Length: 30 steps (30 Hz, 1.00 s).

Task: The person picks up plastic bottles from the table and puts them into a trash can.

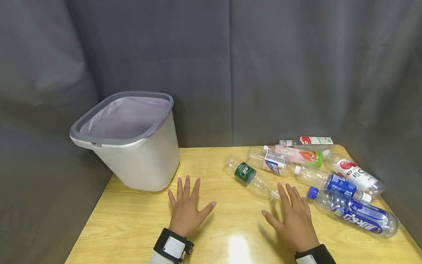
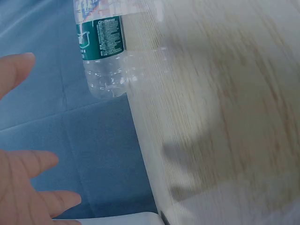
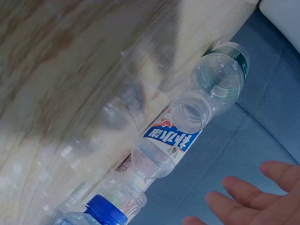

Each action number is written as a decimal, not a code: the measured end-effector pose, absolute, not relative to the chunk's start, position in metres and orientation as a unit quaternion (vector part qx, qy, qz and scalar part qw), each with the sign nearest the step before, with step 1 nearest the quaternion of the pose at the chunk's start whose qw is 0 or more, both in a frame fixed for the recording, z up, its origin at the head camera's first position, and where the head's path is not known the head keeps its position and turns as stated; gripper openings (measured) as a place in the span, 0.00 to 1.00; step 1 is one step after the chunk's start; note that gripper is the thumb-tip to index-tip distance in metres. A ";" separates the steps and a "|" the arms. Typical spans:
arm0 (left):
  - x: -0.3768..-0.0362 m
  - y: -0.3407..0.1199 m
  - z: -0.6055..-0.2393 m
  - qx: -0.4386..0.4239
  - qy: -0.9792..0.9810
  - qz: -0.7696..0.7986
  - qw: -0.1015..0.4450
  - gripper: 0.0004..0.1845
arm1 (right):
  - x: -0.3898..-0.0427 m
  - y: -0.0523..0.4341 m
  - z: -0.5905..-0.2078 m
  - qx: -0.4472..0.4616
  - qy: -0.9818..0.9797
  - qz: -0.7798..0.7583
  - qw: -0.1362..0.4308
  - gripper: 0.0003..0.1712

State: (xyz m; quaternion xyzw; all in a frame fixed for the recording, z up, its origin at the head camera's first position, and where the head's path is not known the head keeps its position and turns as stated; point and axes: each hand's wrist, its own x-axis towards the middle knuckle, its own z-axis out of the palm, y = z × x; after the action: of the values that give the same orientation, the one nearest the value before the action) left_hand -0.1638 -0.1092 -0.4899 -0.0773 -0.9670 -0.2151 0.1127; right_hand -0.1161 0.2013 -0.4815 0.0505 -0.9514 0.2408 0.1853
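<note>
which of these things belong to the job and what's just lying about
Likely the job's:
green-labelled bottle, by the right grip
blue-capped bottle
other plastic bottles
white bin, beyond the left grip

Probably just surroundings:
grey curtain
wooden table
wrist straps

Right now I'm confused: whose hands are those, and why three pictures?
There's no robot: they're a person's bare left hand and right hand, each with a black-and-white wristband. The widest picture comes from a camera on the person's head, looking forward and down. The others come from cameras on each wrist, so they look tilted. On the yellowish wood-patterned table, several clear plastic bottles lie on their sides; one has a green label. A white plastic bin with a grey rim stands to the left. Neither hand holds anything.
</note>
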 end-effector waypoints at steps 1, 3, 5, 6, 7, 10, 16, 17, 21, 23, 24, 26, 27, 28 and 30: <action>-0.164 -0.109 -0.489 -0.077 -0.967 -0.214 0.111 0.49 | -0.116 0.201 -0.481 0.051 -0.951 0.240 0.187 0.54; -0.165 -0.109 -0.487 -0.077 -0.968 -0.212 0.109 0.50 | -0.117 0.202 -0.481 0.052 -0.952 0.238 0.187 0.54; -0.165 -0.109 -0.487 -0.077 -0.969 -0.212 0.105 0.50 | -0.117 0.204 -0.480 0.053 -0.953 0.235 0.186 0.54; -0.165 -0.109 -0.486 -0.078 -0.969 -0.211 0.104 0.50 | -0.117 0.206 -0.479 0.052 -0.954 0.232 0.185 0.53; -0.165 -0.109 -0.486 -0.079 -0.969 -0.211 0.101 0.50 | -0.118 0.208 -0.480 0.052 -0.954 0.231 0.183 0.53; -0.164 -0.108 -0.485 -0.082 -0.967 -0.222 0.094 0.50 | -0.118 0.218 -0.479 0.049 -0.956 0.226 0.179 0.53; -0.163 -0.106 -0.484 -0.087 -0.965 -0.230 0.088 0.50 | -0.122 0.253 -0.483 0.039 -0.960 0.201 0.192 0.48; -0.164 -0.107 -0.484 -0.088 -0.966 -0.226 0.089 0.50 | -0.123 0.260 -0.485 0.035 -0.960 0.196 0.197 0.46; -0.164 -0.108 -0.485 -0.085 -0.969 -0.215 0.090 0.50 | -0.125 0.291 -0.490 0.009 -0.959 0.172 0.224 0.43; -0.164 -0.109 -0.485 -0.083 -0.968 -0.218 0.087 0.50 | -0.125 0.305 -0.494 -0.004 -0.960 0.158 0.230 0.43; -0.164 -0.110 -0.486 -0.083 -0.968 -0.221 0.084 0.50 | -0.125 0.312 -0.496 -0.010 -0.960 0.153 0.234 0.44; -0.165 -0.110 -0.487 -0.082 -0.967 -0.228 0.079 0.50 | -0.125 0.324 -0.500 -0.019 -0.960 0.142 0.239 0.45; -0.165 -0.110 -0.488 -0.080 -0.966 -0.231 0.078 0.50 | -0.124 0.328 -0.502 -0.023 -0.961 0.139 0.239 0.45; -0.165 -0.110 -0.488 -0.079 -0.966 -0.233 0.077 0.50 | -0.124 0.332 -0.504 -0.026 -0.961 0.136 0.238 0.45; -0.166 -0.109 -0.490 -0.081 -0.964 -0.239 0.079 0.50 | -0.124 0.339 -0.507 -0.029 -0.961 0.133 0.242 0.45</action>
State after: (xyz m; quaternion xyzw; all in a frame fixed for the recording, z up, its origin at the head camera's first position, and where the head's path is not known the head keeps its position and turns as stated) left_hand -0.1664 -0.1094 -0.4899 -0.0812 -0.9644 -0.2389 0.0794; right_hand -0.1237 0.3388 -0.5074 -0.0289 -0.9608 0.1326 0.2417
